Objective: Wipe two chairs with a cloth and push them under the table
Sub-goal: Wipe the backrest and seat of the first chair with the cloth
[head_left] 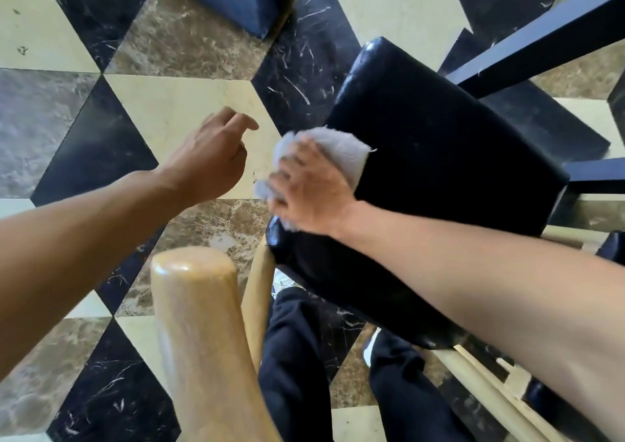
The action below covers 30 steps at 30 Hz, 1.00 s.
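2 bare forearms reach forward from the 6 o'clock side over a chair with a black padded seat (439,171) and pale wooden frame. The right hand (311,191) lies flat, fingers spread, palm down on a crumpled light grey cloth (334,152), pressing it against the seat's edge at 9 o'clock; the cloth bulges out past the fingertips toward 12 o'clock. The left hand (209,157) hovers over the marble-patterned tile floor (182,103), just beside the cloth at its 9 o'clock, fingers loosely curled and holding nothing, wrist bent slightly. A rounded light wooden backrest post (199,326) rises at 6 o'clock. Dark blue table legs (554,35) stand at 1 o'clock, the seat partly beneath them.
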Motion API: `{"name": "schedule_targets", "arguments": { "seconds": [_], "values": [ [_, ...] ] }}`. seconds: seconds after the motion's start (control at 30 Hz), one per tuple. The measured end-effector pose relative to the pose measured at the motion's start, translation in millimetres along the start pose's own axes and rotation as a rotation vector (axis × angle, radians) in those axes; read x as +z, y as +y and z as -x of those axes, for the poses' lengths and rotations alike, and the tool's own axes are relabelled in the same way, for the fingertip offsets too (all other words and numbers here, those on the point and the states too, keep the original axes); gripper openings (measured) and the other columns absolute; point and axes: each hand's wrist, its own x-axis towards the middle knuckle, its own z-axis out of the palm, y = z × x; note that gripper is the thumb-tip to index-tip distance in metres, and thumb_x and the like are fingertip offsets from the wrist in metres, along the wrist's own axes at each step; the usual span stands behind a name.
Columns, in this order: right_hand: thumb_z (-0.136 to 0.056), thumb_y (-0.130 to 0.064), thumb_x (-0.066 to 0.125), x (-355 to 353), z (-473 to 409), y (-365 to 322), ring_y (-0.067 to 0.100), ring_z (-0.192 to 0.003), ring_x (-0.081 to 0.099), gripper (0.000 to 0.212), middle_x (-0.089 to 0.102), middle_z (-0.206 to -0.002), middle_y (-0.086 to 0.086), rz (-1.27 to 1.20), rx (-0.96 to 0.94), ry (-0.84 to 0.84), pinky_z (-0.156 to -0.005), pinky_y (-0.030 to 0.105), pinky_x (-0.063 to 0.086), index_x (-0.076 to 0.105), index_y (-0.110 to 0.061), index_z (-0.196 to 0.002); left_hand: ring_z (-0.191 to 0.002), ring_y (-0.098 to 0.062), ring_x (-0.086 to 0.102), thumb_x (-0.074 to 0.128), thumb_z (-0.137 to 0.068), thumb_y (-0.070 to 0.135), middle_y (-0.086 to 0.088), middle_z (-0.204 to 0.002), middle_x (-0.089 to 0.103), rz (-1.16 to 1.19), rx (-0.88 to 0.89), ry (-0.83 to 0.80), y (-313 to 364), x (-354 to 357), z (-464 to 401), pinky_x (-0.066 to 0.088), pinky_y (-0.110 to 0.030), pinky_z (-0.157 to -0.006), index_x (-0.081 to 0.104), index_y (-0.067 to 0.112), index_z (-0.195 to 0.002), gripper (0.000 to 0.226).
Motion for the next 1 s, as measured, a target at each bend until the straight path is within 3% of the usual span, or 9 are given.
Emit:
{"name": "schedule_targets", "arguments": {
  "seconds": [0.13,0.3,0.47,0.57,0.7,0.77,0.83,0.9,1.0],
  "values": [
    [-0.093,-0.049,0.05,7,5,-44,0.031,-0.1,0.056,0.04,0.07,-0.103,0.01,-0.071,-0.234,-0.109,-0.101,0.044,0.035,0.072,-0.017,-0.101,-0.122,-0.03,0.047,0.033,-0.095,0.001,-0.014,-0.132,0.052,-0.027,0.089,-0.009,3,-5,-10,0.039,-0.037,-0.096,0.053,0.012,-0.132,0.043],
    [-0.09,-0.054,0.052,6,-10,-17,0.028,-0.084,0.061,0.04,0.072,-0.09,0.005,-0.017,-0.337,-0.048,-0.083,0.038,0.043,0.074,-0.021,-0.096,-0.12,-0.028,0.047,0.032,-0.097,0.005,-0.01,-0.132,0.053,-0.051,0.153,-0.046,8,-9,-37,0.039,-0.036,-0.092,0.053,0.016,-0.132,0.042],
    [-0.091,-0.046,0.047,-20,-45,83,0.034,-0.078,0.061,0.038,0.069,-0.08,0.01,-0.006,-0.018,0.194,-0.084,0.044,0.045,0.069,-0.015,-0.083,-0.116,-0.029,0.051,0.035,-0.098,0.009,-0.01,-0.13,0.054,-0.086,0.25,-0.083,23,-20,-71,0.045,-0.041,-0.093,0.052,0.015,-0.132,0.039],
    [-0.094,-0.05,0.038,-37,-59,151,0.034,-0.103,0.059,0.045,0.07,-0.1,0.01,0.04,0.166,0.253,-0.104,0.046,0.038,0.068,-0.016,-0.093,-0.107,-0.031,0.055,0.039,-0.098,0.014,-0.011,-0.123,0.054,-0.129,0.298,-0.074,36,-28,-93,0.047,-0.041,-0.085,0.053,0.013,-0.131,0.036],
    [-0.093,-0.052,0.04,-50,-80,161,0.031,-0.118,0.051,0.04,0.065,-0.118,0.0,-0.07,0.53,0.186,-0.103,0.048,0.035,0.069,-0.026,-0.104,-0.102,-0.034,0.057,0.042,-0.097,0.015,-0.015,-0.115,0.056,-0.227,0.411,-0.041,59,-40,-122,0.051,-0.047,-0.082,0.055,0.009,-0.128,0.034],
    [-0.092,-0.049,0.039,-52,-86,139,0.033,-0.11,0.051,0.037,0.067,-0.112,0.0,0.045,0.422,0.102,-0.102,0.054,0.033,0.071,-0.029,-0.096,-0.103,-0.033,0.057,0.044,-0.098,0.014,-0.015,-0.116,0.058,-0.256,0.445,-0.023,67,-45,-133,0.052,-0.048,-0.083,0.057,0.008,-0.125,0.031],
    [-0.091,-0.047,0.038,-50,-81,119,0.028,-0.089,0.051,0.036,0.07,-0.097,0.001,0.076,0.096,0.027,-0.091,0.046,0.039,0.064,-0.026,-0.078,-0.107,-0.033,0.056,0.045,-0.098,0.015,-0.014,-0.12,0.057,-0.26,0.44,-0.008,75,-45,-143,0.052,-0.048,-0.085,0.058,0.009,-0.125,0.03],
    [-0.094,-0.049,0.037,-42,-64,110,0.025,-0.081,0.057,0.041,0.071,-0.09,-0.002,0.08,-0.153,-0.039,-0.084,0.038,0.045,0.065,-0.023,-0.079,-0.11,-0.033,0.056,0.042,-0.099,0.018,-0.015,-0.121,0.056,-0.263,0.411,-0.016,87,-42,-151,0.051,-0.05,-0.086,0.057,0.011,-0.127,0.032],
    [-0.096,-0.055,0.036,-38,-51,135,0.025,-0.093,0.062,0.046,0.067,-0.091,-0.002,0.08,-0.13,0.099,-0.094,0.037,0.043,0.065,-0.019,-0.092,-0.112,-0.032,0.054,0.038,-0.099,0.018,-0.015,-0.122,0.055,-0.258,0.38,-0.043,100,-36,-155,0.05,-0.05,-0.088,0.055,0.011,-0.128,0.034]
  ]
}}
